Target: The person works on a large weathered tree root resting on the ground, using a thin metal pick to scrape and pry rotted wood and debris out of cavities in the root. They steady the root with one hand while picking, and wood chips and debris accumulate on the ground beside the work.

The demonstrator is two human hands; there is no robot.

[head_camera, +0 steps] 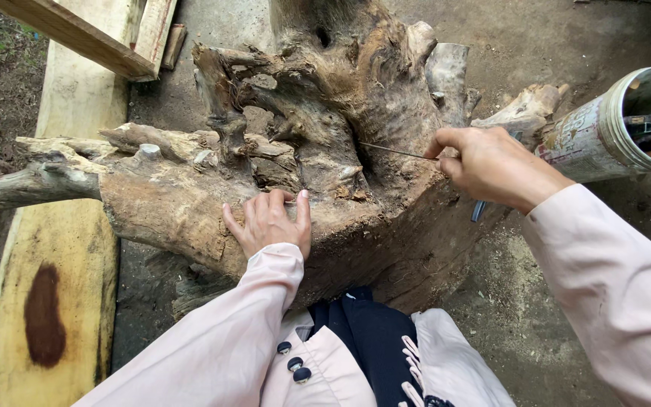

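1. Gripping a thin, straight metal pick [397, 151], the right hand [491, 167] has its fingers pinched shut around the rear end, at the right flank of the large, gnarled brown tree stump [325, 151].
2. The pick's tip reaches into a dark crevice near the middle of the stump; a blue handle end shows below the right hand.
3. The left hand [269, 222] lies flat and released on the stump's near face, fingers spread, grasping nothing.
4. The stump is rough, cracked and weathered, with twisted root arms, knots and dark hollows; pale dusty patches cover its top, and one long root stretches out from its left side.
5. Right of the stump, a cylindrical tin can with a worn label [612, 124] lies tilted, its open mouth showing tool handles inside.
6. Left of the stump lies a pale wooden plank with a dark brown stain [54, 301], and further timber beams [84, 34] lie beyond the stump's far left corner.
7. Bare earth floor [521, 301] surrounds the stump.
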